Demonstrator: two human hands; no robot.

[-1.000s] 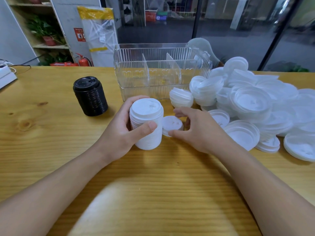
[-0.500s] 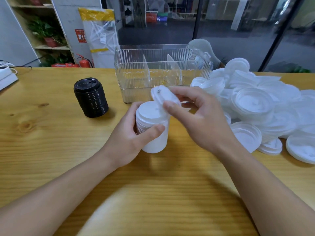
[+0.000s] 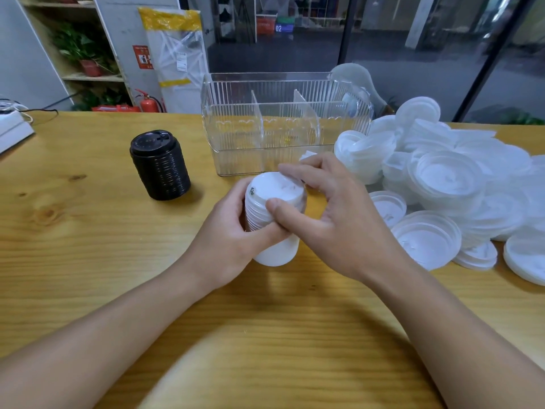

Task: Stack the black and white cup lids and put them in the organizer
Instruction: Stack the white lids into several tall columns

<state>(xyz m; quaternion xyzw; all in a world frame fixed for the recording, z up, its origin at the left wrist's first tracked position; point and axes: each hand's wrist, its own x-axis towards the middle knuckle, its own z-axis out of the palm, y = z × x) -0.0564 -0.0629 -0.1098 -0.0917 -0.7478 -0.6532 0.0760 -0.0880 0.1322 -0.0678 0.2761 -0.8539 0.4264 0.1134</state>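
A stack of white cup lids [image 3: 275, 252] stands on the wooden table at the centre. My left hand [image 3: 227, 240] grips its side, thumb across the front. My right hand [image 3: 339, 219] holds the top white lid [image 3: 277, 187] by its rim with thumb and fingers, seated on the stack. A stack of black lids [image 3: 160, 168] stands to the left, apart from both hands. The clear ribbed organizer [image 3: 236, 134] with two dividers sits behind the white stack, with nothing visible inside. A large heap of loose white lids [image 3: 448, 178] lies to the right.
A white device with cables [image 3: 11, 128] sits at the table's far left edge. Single lids [image 3: 427, 237] lie close to my right wrist. Behind the table are shelves with plants, a fire extinguisher and a glass wall.
My right hand picked a single white lid off the table, lifted it over the stack and set it down on top. My left hand kept its hold on the stack.
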